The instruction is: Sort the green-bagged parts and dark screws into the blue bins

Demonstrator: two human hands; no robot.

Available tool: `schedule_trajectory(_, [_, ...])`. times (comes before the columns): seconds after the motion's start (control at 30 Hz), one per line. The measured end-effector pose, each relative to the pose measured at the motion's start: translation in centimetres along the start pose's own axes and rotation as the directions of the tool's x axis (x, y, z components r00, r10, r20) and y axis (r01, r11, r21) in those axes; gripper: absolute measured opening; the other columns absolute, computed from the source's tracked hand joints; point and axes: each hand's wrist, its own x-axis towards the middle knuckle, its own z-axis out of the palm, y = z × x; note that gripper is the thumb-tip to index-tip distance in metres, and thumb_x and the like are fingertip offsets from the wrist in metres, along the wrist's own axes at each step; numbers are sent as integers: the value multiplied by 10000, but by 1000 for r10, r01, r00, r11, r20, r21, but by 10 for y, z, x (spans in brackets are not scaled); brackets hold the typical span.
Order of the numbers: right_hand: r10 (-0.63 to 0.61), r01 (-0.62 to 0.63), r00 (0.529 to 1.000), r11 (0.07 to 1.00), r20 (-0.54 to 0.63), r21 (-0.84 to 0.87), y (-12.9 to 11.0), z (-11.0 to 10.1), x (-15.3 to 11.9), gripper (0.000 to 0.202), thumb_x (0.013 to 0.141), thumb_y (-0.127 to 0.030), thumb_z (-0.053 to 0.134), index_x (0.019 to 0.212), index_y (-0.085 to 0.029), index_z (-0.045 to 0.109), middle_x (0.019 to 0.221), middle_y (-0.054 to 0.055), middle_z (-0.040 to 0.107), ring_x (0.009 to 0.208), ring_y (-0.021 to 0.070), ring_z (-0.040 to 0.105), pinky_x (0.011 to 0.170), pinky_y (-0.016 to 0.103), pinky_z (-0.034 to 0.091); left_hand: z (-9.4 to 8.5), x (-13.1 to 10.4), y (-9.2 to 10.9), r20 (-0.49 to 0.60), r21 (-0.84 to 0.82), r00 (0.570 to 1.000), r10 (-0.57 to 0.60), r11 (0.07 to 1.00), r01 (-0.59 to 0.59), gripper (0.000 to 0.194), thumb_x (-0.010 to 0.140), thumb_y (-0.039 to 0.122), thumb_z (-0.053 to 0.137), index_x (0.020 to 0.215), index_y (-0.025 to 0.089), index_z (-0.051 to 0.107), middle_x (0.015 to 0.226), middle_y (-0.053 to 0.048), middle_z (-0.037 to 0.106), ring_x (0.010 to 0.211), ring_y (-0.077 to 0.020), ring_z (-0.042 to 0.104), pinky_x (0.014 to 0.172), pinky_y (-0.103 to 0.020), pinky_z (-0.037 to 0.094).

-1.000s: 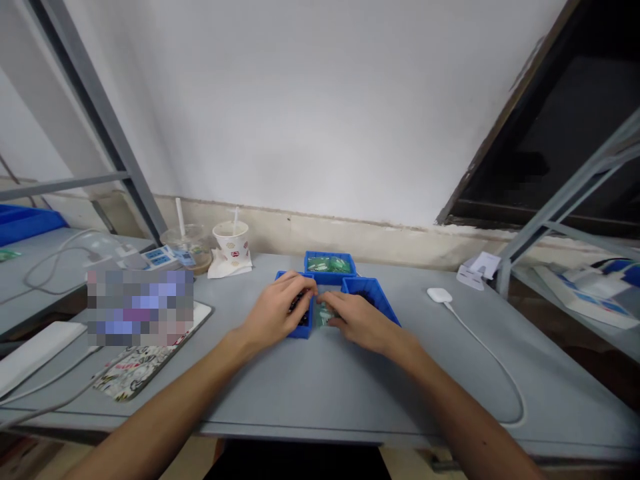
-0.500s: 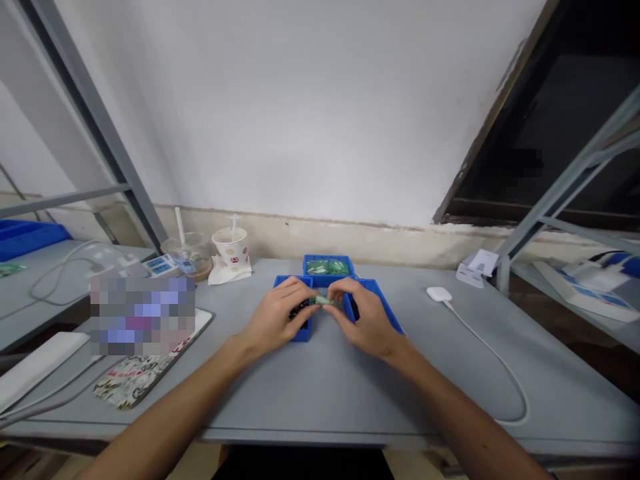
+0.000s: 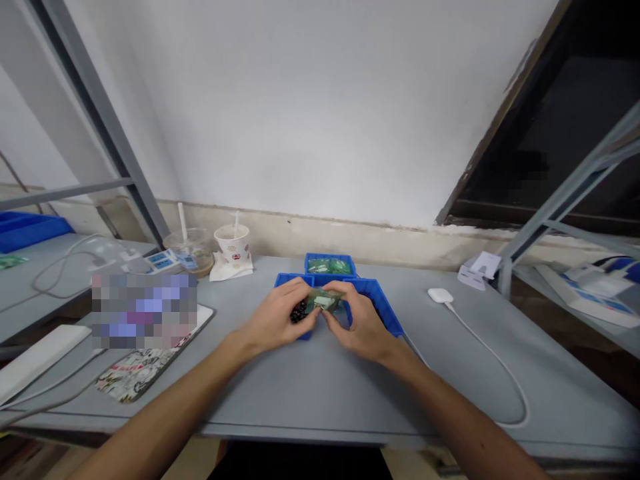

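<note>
Where fingers (image 3: 299,287) cover its ends, green packet (image 3: 324,302), contents unclear

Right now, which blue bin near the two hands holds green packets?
The rear blue bin, closest to the wall, with green packets visible inside. The left bin shows small black pieces; the right bin, partly hidden, shows no packets.

There are two hands (image 3: 278,313), one held green packet (image 3: 325,302), three blue bins (image 3: 386,310) close by, two cups (image 3: 233,249) and two straws (image 3: 183,221).

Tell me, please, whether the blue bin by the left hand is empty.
Not empty: small dark pieces show in the blue bin, but the left hand hides how full it is.
</note>
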Motion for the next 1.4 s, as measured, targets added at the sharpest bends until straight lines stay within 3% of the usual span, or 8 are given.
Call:
schedule_trajectory(0.2, [-21,20,999,999,-31,-33,-1,-2,1,399,929,-166,624,1305,-232,504,1182,82,681,1012,197,686,900,338,575,1,0,0,-20,-9,1000,-21,1000,21,74,929,232,568,887,173,583,784,-2,534,741,-145,497,674,-260,395])
schedule_trajectory(0.57, [22,-21,993,1000,-119,7,1,-2,2,240,949,-200,641,1163,-227,537,875,10,679,742,159,663,678,277,547,0,-1,0,-25,-14,998,-52,999,51,180,994,303,553,869,180,593,787,-7,606,687,-135,544,635,-251,420])
schedule_trajectory(0.67, [13,-12,987,1000,-159,8,3,-1,2,314,965,-199,619,1260,-226,515,907,21,698,776,170,686,716,299,570,3,-3,-1,-53,-112,990,-128,986,122,130,1004,298,564,1082,194,565,786,8,665,680,-138,615,638,-248,457])
schedule_trajectory(0.8, [-57,36,975,995,-216,-97,4,-1,2,248,982,-185,578,1223,-244,565,925,34,718,779,183,698,724,322,581,10,-7,-7,-118,-182,983,-139,976,116,365,1004,275,573,1313,198,395,735,45,659,665,-144,649,667,-258,496])
schedule_trajectory(0.93, [-119,87,971,984,-206,-159,2,-5,1,150,985,-146,565,1067,-241,646,909,26,737,808,173,705,763,307,572,10,-8,-9,-105,-107,990,-91,991,80,246,1038,274,510,1273,213,470,889,-3,717,808,-157,689,770,-282,521])
schedule_trajectory(1.1, [-123,88,975,978,-186,-187,5,-5,1,381,976,-64,464,1274,-243,620,1071,53,760,931,186,729,829,332,579,2,-5,-8,-87,-18,993,-85,996,83,280,1055,217,406,1312,207,518,1185,-84,693,1055,-202,671,914,-342,525])
schedule_trajectory(1.2, [-111,69,977,972,-182,-227,8,-5,2,317,998,-113,509,1265,-240,625,1067,62,756,933,203,713,821,361,566,2,-4,-9,-84,-10,994,-64,998,63,305,1048,184,392,1321,206,525,1191,-91,683,1062,-203,659,917,-348,531])
schedule_trajectory(1.4, [-115,64,976,962,-185,-264,4,-8,5,88,993,-211,601,963,-236,680,895,45,689,839,203,626,784,386,513,2,0,-7,-126,54,992,28,998,-21,200,1045,234,480,1116,192,662,987,-68,717,911,-185,646,843,-325,529])
